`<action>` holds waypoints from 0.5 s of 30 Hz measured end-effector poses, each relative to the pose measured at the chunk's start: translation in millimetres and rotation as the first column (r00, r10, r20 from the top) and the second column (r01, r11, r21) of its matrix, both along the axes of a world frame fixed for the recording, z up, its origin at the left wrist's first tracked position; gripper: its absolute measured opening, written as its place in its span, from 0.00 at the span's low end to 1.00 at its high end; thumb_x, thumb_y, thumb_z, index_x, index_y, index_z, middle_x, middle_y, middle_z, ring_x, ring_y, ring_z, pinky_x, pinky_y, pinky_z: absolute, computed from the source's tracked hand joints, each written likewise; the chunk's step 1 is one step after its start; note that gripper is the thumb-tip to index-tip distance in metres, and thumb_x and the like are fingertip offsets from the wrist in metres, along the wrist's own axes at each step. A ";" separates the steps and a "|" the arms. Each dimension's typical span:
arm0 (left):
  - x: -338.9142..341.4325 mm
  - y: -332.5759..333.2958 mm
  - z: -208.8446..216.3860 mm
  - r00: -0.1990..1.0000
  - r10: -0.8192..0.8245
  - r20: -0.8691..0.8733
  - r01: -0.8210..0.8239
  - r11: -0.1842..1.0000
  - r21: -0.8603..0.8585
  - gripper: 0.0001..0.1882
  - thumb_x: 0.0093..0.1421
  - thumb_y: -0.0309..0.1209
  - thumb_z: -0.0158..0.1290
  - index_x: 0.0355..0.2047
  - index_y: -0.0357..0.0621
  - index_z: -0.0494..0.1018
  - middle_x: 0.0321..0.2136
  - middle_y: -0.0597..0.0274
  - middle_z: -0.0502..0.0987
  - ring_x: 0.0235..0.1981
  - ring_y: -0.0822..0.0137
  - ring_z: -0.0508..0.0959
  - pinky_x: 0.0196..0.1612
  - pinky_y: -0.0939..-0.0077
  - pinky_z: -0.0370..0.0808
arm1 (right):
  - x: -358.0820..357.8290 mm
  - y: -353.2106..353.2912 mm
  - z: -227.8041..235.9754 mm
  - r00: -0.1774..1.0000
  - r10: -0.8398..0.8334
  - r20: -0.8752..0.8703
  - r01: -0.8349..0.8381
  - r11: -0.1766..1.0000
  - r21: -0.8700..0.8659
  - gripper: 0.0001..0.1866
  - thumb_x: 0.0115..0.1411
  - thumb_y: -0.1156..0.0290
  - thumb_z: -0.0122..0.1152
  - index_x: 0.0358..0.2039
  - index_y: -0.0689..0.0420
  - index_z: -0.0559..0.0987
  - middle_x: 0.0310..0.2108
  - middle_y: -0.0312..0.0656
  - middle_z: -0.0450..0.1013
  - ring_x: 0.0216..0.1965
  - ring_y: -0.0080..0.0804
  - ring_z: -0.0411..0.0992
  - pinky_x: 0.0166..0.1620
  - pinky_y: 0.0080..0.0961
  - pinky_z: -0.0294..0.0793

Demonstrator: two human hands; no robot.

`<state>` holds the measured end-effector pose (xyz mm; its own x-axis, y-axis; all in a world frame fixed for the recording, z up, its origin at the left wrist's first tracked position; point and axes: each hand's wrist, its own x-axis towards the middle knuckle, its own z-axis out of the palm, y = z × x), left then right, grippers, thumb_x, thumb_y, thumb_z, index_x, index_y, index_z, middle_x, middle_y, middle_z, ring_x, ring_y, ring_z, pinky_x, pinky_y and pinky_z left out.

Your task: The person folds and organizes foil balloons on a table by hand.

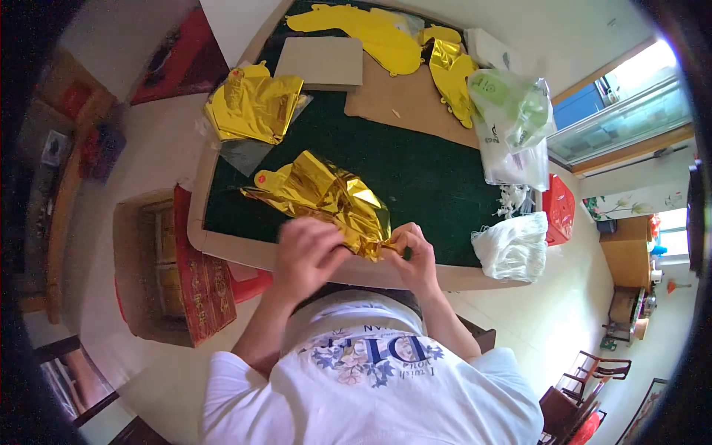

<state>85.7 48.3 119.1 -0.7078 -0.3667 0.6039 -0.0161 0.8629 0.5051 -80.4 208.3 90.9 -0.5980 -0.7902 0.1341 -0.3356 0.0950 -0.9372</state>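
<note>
A crumpled, shiny gold foil balloon (326, 189) lies flat at the near edge of the table, with a rounded tab and a small red mark at its left end. My right hand (413, 256) is closed in a pinch on the gathered near edge of this foil. Close by on the left, my left hand (305, 251) is over the near edge of the foil. Motion smears its fingers, so its grip does not show clearly.
On the dark green table (430, 178) sit a stack of folded gold foil (252, 104), a grey-beige box (320, 61), flat yellow balloons (378, 41), clear plastic bags (512, 133) and a white string bundle (512, 248). An open cardboard box (152, 267) stands left.
</note>
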 end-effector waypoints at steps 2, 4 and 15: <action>-10.8 20.2 8.2 0.990 -0.110 0.093 0.098 0.988 0.123 0.20 0.43 0.33 0.66 0.38 0.49 0.74 0.37 0.63 0.73 0.43 0.59 0.71 0.49 0.61 0.65 | 3.1 -3.6 1.3 0.998 0.053 0.036 -0.051 0.997 -0.049 0.15 0.47 0.76 0.67 0.18 0.59 0.66 0.27 0.39 0.68 0.34 0.31 0.65 0.40 0.24 0.64; -14.3 23.6 1.3 0.980 -0.125 0.153 0.108 0.988 0.113 0.20 0.42 0.31 0.65 0.38 0.48 0.74 0.36 0.63 0.72 0.42 0.59 0.71 0.48 0.60 0.66 | 6.8 -3.5 8.5 0.979 0.080 0.186 -0.070 0.996 -0.063 0.14 0.51 0.75 0.65 0.19 0.59 0.67 0.27 0.37 0.67 0.32 0.28 0.64 0.38 0.22 0.63; 27.7 -29.0 5.8 0.924 0.327 -0.199 -0.280 0.931 0.234 0.12 0.49 0.19 0.55 0.35 0.44 0.71 0.34 0.60 0.72 0.36 0.62 0.72 0.38 0.73 0.69 | -72.9 10.7 -34.6 0.640 -0.369 0.674 0.587 0.801 -0.118 0.15 0.65 0.61 0.54 0.22 0.50 0.70 0.19 0.26 0.63 0.21 0.14 0.61 0.26 0.16 0.62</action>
